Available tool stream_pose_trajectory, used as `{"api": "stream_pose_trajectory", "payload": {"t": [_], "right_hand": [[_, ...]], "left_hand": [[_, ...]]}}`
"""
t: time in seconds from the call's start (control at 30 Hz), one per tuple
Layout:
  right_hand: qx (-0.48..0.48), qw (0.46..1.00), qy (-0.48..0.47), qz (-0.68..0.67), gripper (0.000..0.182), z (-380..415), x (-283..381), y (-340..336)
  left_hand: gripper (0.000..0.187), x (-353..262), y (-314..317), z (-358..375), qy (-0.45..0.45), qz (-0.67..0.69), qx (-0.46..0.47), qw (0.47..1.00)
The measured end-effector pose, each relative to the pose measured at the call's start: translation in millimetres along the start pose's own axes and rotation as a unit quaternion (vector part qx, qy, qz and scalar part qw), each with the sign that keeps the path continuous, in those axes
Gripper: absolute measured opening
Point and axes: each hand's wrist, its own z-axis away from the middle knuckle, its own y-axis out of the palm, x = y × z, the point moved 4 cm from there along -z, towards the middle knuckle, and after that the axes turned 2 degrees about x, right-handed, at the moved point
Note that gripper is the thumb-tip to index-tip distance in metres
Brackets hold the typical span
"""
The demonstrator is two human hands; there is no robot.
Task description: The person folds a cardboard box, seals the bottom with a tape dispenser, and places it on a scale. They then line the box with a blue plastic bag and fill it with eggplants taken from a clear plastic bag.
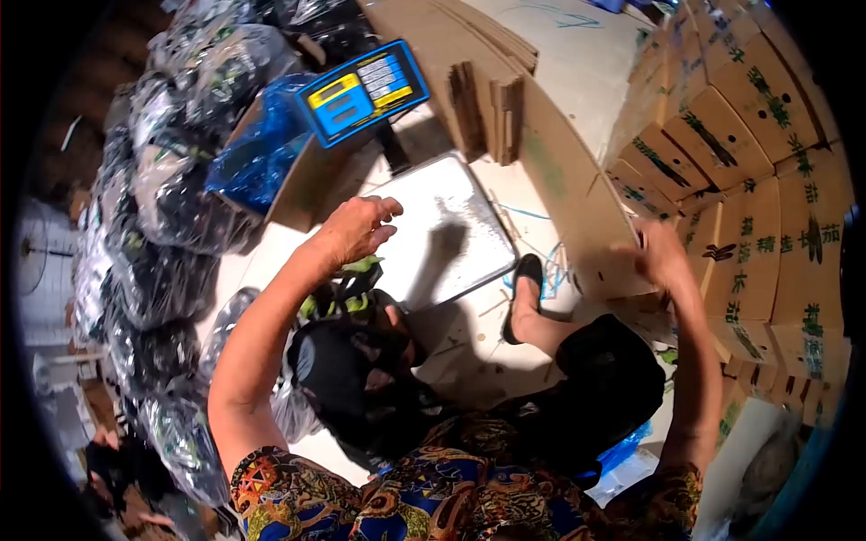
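Observation:
My right hand is closed on the near end of a long brown cardboard piece, which stretches away toward the top of the view. The fingers there are slightly blurred. My left hand hovers by the left edge of a weighing scale's silvery platform, its fingers loosely bent and apart, with nothing in them. A blue display with a keypad rises on a post behind the platform. Under my left forearm, some dark green vegetables show partly, the rest hidden by my arm and knee.
Clear bags of dark produce are heaped on the left. Beside the scale stands an open carton with a blue plastic liner. Printed cartons are stacked high on the right. Folded cardboard stands behind the platform. Scraps and blue strapping litter the floor.

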Motion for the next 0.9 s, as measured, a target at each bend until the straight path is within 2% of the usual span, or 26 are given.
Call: {"api": "stream_pose_trajectory", "payload": {"t": [0.03, 0.07, 0.1, 0.17, 0.23, 0.3, 0.37, 0.43, 0.47, 0.57, 0.6, 0.67, 0.7, 0.77, 0.83, 0.9], "right_hand": [[-0.008, 1.000, -0.005, -0.007, 0.038, -13, 9, -4], [-0.032, 0.999, 0.023, 0.029, 0.038, -27, 15, -1], [-0.057, 0.995, 0.054, 0.067, 0.039, -34, 18, 4], [-0.079, 0.997, 0.015, 0.021, 0.039, -33, 15, 6], [-0.093, 0.995, 0.003, -0.028, 0.038, -17, 16, -6], [-0.094, 0.992, 0.023, -0.080, 0.037, 35, 17, -34], [-0.124, 0.971, 0.053, -0.196, 0.035, 97, 19, -56], [-0.201, 0.944, 0.062, -0.255, 0.034, 161, 35, -76], [-0.241, 0.926, 0.064, -0.282, 0.034, 183, 45, -81], [-0.316, 0.929, 0.031, -0.188, 0.034, 227, 63, -80], [-0.416, 0.888, -0.091, -0.172, 0.028, 237, 73, -69], [-0.366, 0.915, -0.169, -0.030, 0.021, 236, 105, -58], [-0.212, 0.968, -0.112, 0.074, 0.019, 223, 118, -53], [-0.203, 0.964, -0.163, -0.060, 0.015, 207, 126, -28], [-0.247, 0.929, -0.274, -0.035, 0.016, 197, 134, -2], [-0.138, 0.962, -0.229, -0.056, 0.018, 179, 146, 17]], "left_hand": [[0.026, 1, -5, 15, -0.037, 0.023, -0.012, 0.999], [0.027, 10, -7, 29, -0.038, 0.045, -0.025, 0.998], [0.028, 17, -8, 44, -0.108, 0.101, -0.041, 0.988], [0.029, 39, -2, 69, -0.166, 0.114, -0.067, 0.977], [0.028, 60, 11, 97, -0.187, 0.156, -0.102, 0.965], [0.027, 81, 22, 117, -0.196, 0.162, -0.085, 0.964], [0.026, 106, 38, 129, -0.209, 0.249, -0.080, 0.942], [0.025, 121, 45, 128, -0.192, 0.277, -0.113, 0.935], [0.025, 108, 39, 123, -0.209, 0.316, -0.129, 0.916], [0.027, 84, 22, 92, -0.154, 0.333, -0.153, 0.918], [0.026, 66, 14, 82, -0.129, 0.346, -0.165, 0.915], [0.027, 30, -6, 71, -0.095, 0.365, -0.171, 0.910], [0.029, 14, -15, 69, -0.088, 0.370, -0.167, 0.910], [0.039, -18, -33, 69, -0.049, 0.400, -0.196, 0.894], [0.061, -32, -47, 74, -0.050, 0.353, -0.205, 0.911], [0.067, -42, -54, 75, -0.047, 0.355, -0.275, 0.892]]}}
